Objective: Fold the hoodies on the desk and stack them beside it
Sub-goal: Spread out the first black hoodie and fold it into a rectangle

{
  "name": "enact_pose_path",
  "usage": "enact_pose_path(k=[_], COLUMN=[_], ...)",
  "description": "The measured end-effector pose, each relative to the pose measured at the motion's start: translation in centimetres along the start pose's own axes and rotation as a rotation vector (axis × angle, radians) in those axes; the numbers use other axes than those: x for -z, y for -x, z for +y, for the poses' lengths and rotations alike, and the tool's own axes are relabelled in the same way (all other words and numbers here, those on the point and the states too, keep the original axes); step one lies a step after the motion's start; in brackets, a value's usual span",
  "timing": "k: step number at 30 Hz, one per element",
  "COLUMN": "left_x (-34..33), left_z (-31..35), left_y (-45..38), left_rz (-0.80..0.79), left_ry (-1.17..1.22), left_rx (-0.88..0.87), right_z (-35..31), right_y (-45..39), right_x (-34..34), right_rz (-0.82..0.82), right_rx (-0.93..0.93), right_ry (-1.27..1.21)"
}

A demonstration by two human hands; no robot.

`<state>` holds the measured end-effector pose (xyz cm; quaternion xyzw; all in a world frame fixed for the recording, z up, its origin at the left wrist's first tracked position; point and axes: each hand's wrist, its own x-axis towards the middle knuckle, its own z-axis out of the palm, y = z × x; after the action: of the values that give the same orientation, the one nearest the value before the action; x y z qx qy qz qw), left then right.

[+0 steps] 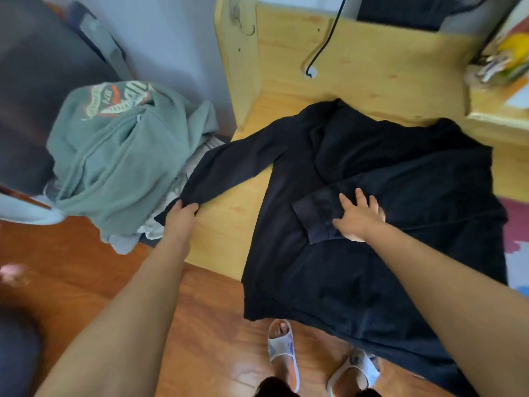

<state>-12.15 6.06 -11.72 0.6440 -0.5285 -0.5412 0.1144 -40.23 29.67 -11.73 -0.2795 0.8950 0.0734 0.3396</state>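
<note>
Black hoodie (386,196) lies spread on the surface (229,224) under both hands, hem hanging off the near edge. Right hand (359,217) flat, fingers spread, pressing the already-folded sleeve cuff onto the chest. Left hand (183,212) pinches the other sleeve's cuff, stretched out left. Step: sleeve fold. Next, likely: swing that cuff across toward the right hand. Green hoodie (120,156) heaped just beyond the left hand.

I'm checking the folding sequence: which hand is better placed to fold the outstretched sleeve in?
Left. The left hand already pinches the cuff of the black hoodie's outstretched sleeve; the right hand lies flat on the other, folded-in sleeve, pinning it.
</note>
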Motion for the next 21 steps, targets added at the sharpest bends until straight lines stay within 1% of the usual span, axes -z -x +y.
enact_pose_path(k=[2,3,5,6,8,9,11,13,14,15,16,19,21], left_x=[0.0,-0.4,-2.0,-3.2,-6.4,-8.2,-12.0,-15.4,-16.6,-17.6,-18.1,-18.4,-18.1], left_z=[1.6,3.1,6.1,8.0,10.9,11.8,12.0,10.1,8.7,7.0,5.5,3.2,3.6], left_y=[2.4,3.5,5.2,6.3,8.7,10.1,12.4,12.8,12.2,11.0,9.7,5.0,1.9], left_rz=[0.142,0.187,0.218,0.204,0.138,0.075,-0.105,-0.264,-0.303,-0.315,-0.283,-0.077,0.045], left_ry=[0.190,0.227,0.206,0.183,0.023,-0.079,-0.335,-0.597,-0.708,-0.809,-0.891,-0.998,-1.030], left_rx=[-0.079,-0.169,-0.418,-0.530,-0.765,-0.887,-1.149,-1.372,-1.421,-1.405,-1.344,-1.058,-0.923], right_z=[-0.2,0.0,0.7,1.3,2.9,4.0,7.1,10.8,12.6,14.0,15.2,17.5,17.7], right_y=[1.5,2.1,2.9,3.4,4.5,4.9,5.2,4.7,4.3,4.1,3.7,2.5,1.3], right_x=[0.1,0.1,0.9,1.6,3.2,3.9,4.8,4.9,4.4,3.7,3.0,1.1,0.7], right_rz=[0.035,0.063,0.108,0.107,0.071,0.049,-0.002,-0.009,0.007,0.021,0.034,0.111,0.153], right_rx=[0.041,0.056,0.071,0.073,0.092,0.113,0.154,0.143,0.107,0.059,-0.002,-0.194,-0.294], right_ry=[-0.153,-0.252,-0.530,-0.727,-1.194,-1.425,-1.861,-2.183,-2.293,-2.375,-2.426,-2.507,-2.473])
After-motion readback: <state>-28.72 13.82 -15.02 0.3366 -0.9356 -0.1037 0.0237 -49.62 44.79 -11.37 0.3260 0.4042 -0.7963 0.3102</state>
